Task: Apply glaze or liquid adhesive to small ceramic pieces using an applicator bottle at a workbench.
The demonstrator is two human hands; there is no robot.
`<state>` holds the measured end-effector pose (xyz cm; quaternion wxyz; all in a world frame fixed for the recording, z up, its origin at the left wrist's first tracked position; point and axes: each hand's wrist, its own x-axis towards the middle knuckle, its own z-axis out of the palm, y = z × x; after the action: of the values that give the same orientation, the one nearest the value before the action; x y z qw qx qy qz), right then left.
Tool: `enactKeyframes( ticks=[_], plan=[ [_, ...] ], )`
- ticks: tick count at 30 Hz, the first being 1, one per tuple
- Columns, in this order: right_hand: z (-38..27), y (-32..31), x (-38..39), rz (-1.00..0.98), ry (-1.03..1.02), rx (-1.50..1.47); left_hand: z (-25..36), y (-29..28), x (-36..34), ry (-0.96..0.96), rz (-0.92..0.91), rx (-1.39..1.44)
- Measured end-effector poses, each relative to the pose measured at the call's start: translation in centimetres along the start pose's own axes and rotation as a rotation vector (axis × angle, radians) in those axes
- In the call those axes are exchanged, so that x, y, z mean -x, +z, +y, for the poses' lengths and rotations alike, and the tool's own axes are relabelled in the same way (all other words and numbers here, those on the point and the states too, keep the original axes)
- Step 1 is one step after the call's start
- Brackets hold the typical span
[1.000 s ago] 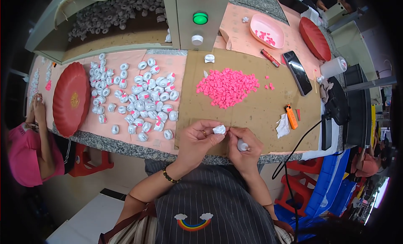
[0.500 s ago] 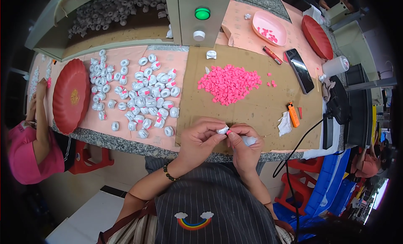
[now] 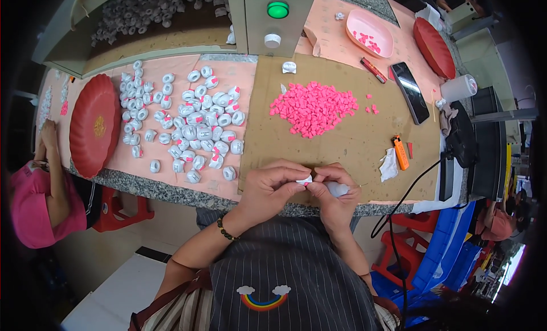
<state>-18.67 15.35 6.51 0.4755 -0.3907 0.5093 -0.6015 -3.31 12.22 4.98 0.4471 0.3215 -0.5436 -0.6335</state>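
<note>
My left hand [image 3: 272, 189] is closed, its thumb and fingertips pinching a small white rounded piece [image 3: 305, 181] at the table's front edge. A touch of pink shows on that piece. My right hand [image 3: 335, 197] meets it from the other side, thumb and index finger pressed against it. Tucked in the right palm is a small translucent bottle [image 3: 337, 188], mostly hidden, with a thin tip sticking out to the right. Beyond my hands, a heap of small pink pieces [image 3: 313, 107] lies on the brown cardboard [image 3: 259, 143].
Many white rounded pieces [image 3: 196, 129], some with pink bits, cover the left. A red scalloped tray [image 3: 80, 143] stands beyond. On the right lie an orange lighter [image 3: 400, 153], phone [image 3: 411, 97] and white scrap [image 3: 388, 164]. A metal cabinet [image 3: 276, 23] stands behind; another person [image 3: 48, 200] sits left.
My right thumb and finger have closed in on the white piece, and less pink shows between my hands. At the far left, the other person's hand has drawn back. The view has shifted slightly.
</note>
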Motion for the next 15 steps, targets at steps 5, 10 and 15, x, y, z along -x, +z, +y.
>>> enactKeyframes(
  ticks=[5,10,15],
  plan=[
    [-0.6,-0.6,-0.3,-0.175,-0.304,0.32,0.6,0.1,0.0,-0.095,-0.004,0.215],
    [0.0,-0.4,-0.3,-0.185,-0.381,0.364,-0.3,0.2,0.3,-0.039,-0.001,0.122],
    [0.1,-0.2,-0.3,-0.148,-0.4,0.369,0.4,0.3,0.2,-0.046,0.007,0.141]
  ],
)
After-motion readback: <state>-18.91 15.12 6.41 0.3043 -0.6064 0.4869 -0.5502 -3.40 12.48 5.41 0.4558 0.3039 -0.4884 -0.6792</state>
